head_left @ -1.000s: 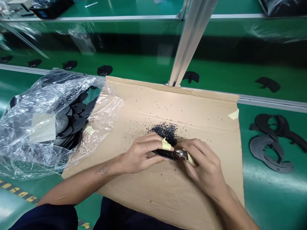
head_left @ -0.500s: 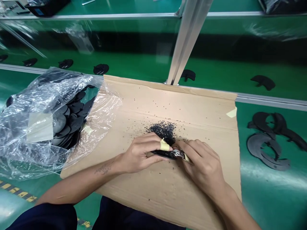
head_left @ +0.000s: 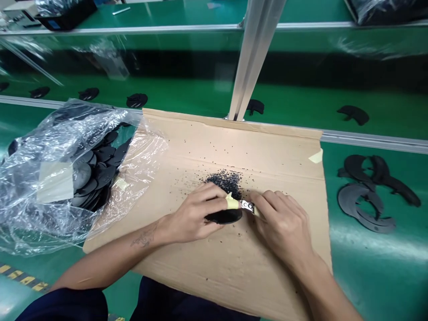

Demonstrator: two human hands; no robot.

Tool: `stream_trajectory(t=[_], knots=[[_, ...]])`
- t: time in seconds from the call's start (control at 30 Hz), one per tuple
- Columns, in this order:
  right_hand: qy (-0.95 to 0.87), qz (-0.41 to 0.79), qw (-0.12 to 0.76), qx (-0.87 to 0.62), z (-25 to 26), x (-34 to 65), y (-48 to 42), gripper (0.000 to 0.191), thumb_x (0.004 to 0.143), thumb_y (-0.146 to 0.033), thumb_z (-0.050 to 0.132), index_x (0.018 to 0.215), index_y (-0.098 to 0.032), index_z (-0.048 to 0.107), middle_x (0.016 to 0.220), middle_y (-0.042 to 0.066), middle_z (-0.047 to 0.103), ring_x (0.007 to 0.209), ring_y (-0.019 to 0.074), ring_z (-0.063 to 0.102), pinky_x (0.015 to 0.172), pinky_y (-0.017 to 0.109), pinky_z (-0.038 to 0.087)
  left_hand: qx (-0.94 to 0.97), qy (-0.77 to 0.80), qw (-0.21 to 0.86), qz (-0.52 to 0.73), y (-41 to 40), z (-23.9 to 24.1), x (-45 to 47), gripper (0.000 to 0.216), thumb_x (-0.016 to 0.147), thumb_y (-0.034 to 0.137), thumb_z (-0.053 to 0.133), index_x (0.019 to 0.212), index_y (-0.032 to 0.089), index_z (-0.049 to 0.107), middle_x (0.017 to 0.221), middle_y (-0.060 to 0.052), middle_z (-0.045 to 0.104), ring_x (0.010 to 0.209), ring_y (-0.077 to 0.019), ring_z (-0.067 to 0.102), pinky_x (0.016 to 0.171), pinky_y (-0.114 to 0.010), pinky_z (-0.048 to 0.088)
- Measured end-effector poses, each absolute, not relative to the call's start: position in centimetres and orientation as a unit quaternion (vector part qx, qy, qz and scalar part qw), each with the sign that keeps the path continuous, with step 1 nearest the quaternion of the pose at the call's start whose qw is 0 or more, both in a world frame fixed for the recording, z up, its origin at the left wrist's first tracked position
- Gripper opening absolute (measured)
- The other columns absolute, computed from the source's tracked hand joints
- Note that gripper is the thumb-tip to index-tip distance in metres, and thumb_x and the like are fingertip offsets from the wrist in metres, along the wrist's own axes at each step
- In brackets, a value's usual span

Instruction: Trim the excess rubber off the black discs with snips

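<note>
My left hand [head_left: 197, 211] pinches a thin black plastic disc [head_left: 225, 217] over the cardboard sheet [head_left: 240, 272]. Yellow tape [head_left: 231, 202] wraps a finger of that hand. Closed around the handles of small metal nippers [head_left: 247, 205] is my right hand [head_left: 284, 218]; most of the handles are hidden in the palm. The nippers' head lies at the taped left fingertip, near the disc's right edge; whether the jaws touch the disc I cannot tell. Just beyond both hands lies a pile of tiny black plastic bits [head_left: 224, 182], with loose ones scattered around.
A clear plastic bag [head_left: 26, 178] full of black discs [head_left: 95, 174] overlaps the cardboard on the left. Curved black parts [head_left: 364, 205] lie at the right. Behind the cardboard rises a metal post [head_left: 250, 62]. More black parts [head_left: 136, 100] sit along the rear ledge.
The disc in my left hand has tilted, showing more of its face. The nippers have turned, so their head shows flat side up. The whole view has shifted slightly.
</note>
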State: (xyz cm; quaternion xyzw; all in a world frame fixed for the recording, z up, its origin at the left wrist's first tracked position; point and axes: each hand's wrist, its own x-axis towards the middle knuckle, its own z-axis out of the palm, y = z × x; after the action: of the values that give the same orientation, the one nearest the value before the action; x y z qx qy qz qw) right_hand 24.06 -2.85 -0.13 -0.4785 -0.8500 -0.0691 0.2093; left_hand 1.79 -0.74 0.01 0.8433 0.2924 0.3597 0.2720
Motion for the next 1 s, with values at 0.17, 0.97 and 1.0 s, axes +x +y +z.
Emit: stream_trajectory(t=[0.17,0.97,1.0], knots=[[-0.847,-0.01,0.202,-0.491,-0.5,24.2,-2.5,0.021,0.09,-0.008,0.05,0.102,-0.017,0.065,0.085,0.007,0.071,0.074,0.0207,0.058,0.066,0.034,0.041,0.873,0.329,0.151,0.326,-0.6,-0.6,1.4,0.018,0.09,0.016,0.067,0.108,0.017,0.067,0.095,-0.006,0.069,0.088,-0.0196,0.058,0.078,-0.035,0.048],[-0.776,0.228,0.425,-0.407,1.2,24.0,-3.1,0.024,0.086,-0.007,0.063,0.104,-0.022,0.067,0.079,0.004,0.065,0.066,0.0158,0.06,0.057,0.03,0.046,0.854,0.307,0.222,0.356,-0.3,-1.1,1.1,0.033,0.088,-0.001,0.049,0.113,0.015,0.062,0.107,-0.01,0.068,0.095,-0.0191,0.064,0.079,-0.034,0.058],[-0.781,0.191,0.412,-0.428,1.1,24.2,-2.9,0.022,0.087,-0.008,0.064,0.104,-0.021,0.067,0.079,0.004,0.066,0.067,0.0163,0.06,0.058,0.031,0.046,0.844,0.301,0.243,0.372,-0.3,-1.1,1.2,0.034,0.087,-0.001,0.048,0.114,0.015,0.062,0.105,-0.01,0.069,0.096,-0.0191,0.065,0.079,-0.034,0.058]])
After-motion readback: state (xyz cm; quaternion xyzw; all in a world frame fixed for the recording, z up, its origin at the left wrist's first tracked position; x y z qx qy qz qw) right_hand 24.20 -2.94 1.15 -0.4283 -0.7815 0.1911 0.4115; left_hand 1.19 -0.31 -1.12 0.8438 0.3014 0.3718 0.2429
